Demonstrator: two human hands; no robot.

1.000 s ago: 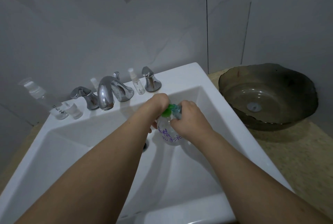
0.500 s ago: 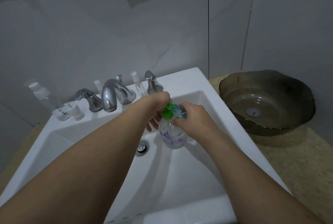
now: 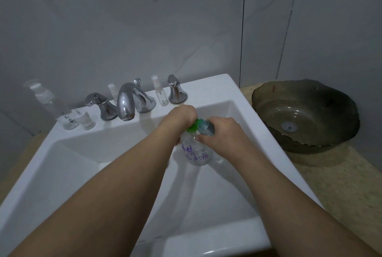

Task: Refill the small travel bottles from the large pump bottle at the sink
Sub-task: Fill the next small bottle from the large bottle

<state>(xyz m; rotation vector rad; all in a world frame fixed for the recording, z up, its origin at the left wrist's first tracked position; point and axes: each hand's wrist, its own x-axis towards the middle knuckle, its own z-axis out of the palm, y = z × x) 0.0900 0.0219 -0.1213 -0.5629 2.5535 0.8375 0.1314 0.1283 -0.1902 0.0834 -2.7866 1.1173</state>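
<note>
The large pump bottle, clear with purple writing and a green pump head, hangs over the white sink basin. My left hand wraps its neck and pump from the left. My right hand grips a small bluish clear travel bottle, held against the pump head. A small spray bottle stands on the ledge between the tap and the right handle. A second small one is half hidden behind the tap.
A chrome tap with two handles sits on the sink's back ledge. A taller clear spray bottle and a clear cap stand at the ledge's left end. A dark glass bowl rests on the beige counter at right.
Both hands keep the same grips at the pump head. The view has shifted a little, and my left forearm now hides the drain.
</note>
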